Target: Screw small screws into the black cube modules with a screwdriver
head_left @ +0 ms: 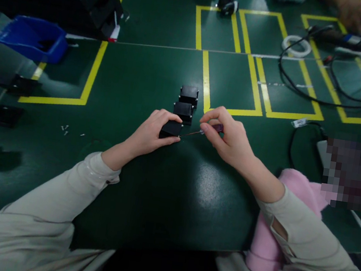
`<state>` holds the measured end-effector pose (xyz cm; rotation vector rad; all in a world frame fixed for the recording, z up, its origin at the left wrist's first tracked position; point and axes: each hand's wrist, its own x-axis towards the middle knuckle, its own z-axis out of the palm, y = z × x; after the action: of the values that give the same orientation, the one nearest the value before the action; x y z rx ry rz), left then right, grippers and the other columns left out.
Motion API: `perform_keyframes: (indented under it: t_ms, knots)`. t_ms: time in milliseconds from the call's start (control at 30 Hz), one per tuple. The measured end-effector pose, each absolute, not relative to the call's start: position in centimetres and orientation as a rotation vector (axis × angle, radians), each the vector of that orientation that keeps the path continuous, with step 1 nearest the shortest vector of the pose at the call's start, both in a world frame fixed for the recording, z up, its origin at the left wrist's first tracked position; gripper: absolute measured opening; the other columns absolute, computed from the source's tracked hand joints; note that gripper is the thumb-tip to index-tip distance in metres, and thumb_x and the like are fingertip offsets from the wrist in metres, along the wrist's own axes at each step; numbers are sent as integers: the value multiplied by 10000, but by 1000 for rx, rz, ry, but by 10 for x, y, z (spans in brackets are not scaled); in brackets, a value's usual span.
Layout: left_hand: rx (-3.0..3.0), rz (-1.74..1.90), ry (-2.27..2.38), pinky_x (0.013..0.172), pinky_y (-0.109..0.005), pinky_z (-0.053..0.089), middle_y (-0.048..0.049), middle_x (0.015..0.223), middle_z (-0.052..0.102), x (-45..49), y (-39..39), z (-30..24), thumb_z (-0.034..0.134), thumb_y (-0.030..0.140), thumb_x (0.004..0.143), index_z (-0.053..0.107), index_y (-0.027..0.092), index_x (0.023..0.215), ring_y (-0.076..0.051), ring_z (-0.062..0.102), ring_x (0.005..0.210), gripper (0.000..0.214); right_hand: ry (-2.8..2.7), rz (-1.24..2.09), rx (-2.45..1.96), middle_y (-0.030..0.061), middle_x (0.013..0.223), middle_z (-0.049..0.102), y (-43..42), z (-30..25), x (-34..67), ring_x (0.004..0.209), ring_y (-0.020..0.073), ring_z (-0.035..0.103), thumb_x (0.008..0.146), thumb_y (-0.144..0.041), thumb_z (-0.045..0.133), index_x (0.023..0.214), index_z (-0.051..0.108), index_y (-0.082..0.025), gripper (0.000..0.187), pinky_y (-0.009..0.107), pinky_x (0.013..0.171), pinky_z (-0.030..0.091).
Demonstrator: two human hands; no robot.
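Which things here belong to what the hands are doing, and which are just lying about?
In use: left hand, small black box, right hand, screwdriver, two more black boxes.
Lying about: blue bin, tape ring, cables, pink cloth.

Open tabletop (pixel 121 99) lies left of the left hand (pixel 153 133) and near the body. Two black boxes (pixel 184 109) stand just behind it. Tiny bits (pixel 65 129), maybe screws, lie farther left. Cables (pixel 324 102) cross the far right. A pink cloth (pixel 266 243) sits by the right arm (pixel 304 235).
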<state>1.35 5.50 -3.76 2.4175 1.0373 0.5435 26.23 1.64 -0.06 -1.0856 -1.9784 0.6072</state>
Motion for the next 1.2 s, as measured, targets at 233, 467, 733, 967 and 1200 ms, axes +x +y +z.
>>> perform_keyframes:
  t_ms: [233, 467, 733, 967, 1200]
  knots:
    - [2405, 533, 1045, 988, -385, 427, -75, 1232, 597, 13, 55, -38, 667, 401, 921, 558, 204, 1259, -260, 530, 1141, 406, -2010, 494, -1108, -31, 770, 591, 14, 0, 261, 632, 76, 572, 940, -211, 523, 1092, 534, -167, 158, 212, 639, 427]
    - [2417, 547, 1037, 995, -381, 427, -75, 1230, 599, 12, 56, -39, 664, 396, 926, 555, 207, 1264, -256, 532, 1141, 402, -2018, 471, -1116, -34, 724, 590, 14, -1, 260, 605, 80, 578, 946, -197, 510, 1084, 544, -152, 149, 210, 623, 430]
    - [2410, 544, 1035, 992, -382, 428, -73, 1228, 598, 12, 55, -40, 664, 415, 923, 553, 211, 1264, -258, 531, 1142, 412, -2023, 485, -1126, -22, 740, 617, 14, -1, 260, 601, 79, 583, 976, -300, 513, 966, 561, -186, 124, 212, 587, 400]
    - [2409, 538, 1038, 993, -395, 429, -78, 1229, 597, 12, 55, -39, 656, 426, 927, 549, 210, 1268, -261, 532, 1144, 417, -1978, 480, -1069, -21, 782, 618, 14, -3, 259, 652, 85, 604, 954, -232, 517, 1075, 547, -176, 137, 218, 650, 450]
    - [2390, 530, 1039, 990, -384, 428, -73, 1225, 595, 13, 55, -38, 652, 439, 928, 552, 216, 1265, -256, 536, 1140, 416, -1998, 445, -1076, -31, 751, 603, 13, -3, 259, 604, 70, 576, 964, -256, 525, 1022, 555, -187, 95, 198, 599, 418]
